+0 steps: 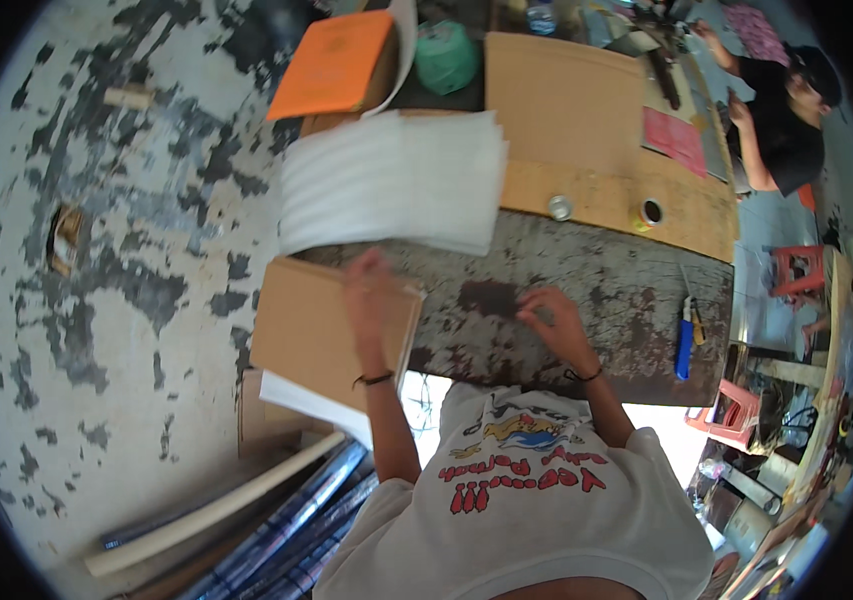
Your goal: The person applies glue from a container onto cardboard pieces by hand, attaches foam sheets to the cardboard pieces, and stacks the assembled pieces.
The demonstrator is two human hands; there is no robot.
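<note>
My left hand (368,290), smeared by motion, is over the right part of a brown cardboard sheet stack (311,320) at the table's left end. Whether it touches the cardboard I cannot tell. My right hand (554,318) hovers over the worn dark tabletop (596,290), its fingers loosely bent and apart, with nothing seen in them. Just beyond my left hand lies a pile of white foam sheets (396,180). White sheets (311,400) stick out below the cardboard.
Farther back are an orange pad (336,65), a green bag (446,58) and a large cardboard sheet (561,100). A glass jar (559,208), a small can (650,213) and a blue-handled cutter (684,345) stand or lie rightward. Another person (781,120) is at the far right. Long rolls (286,520) lie lower left.
</note>
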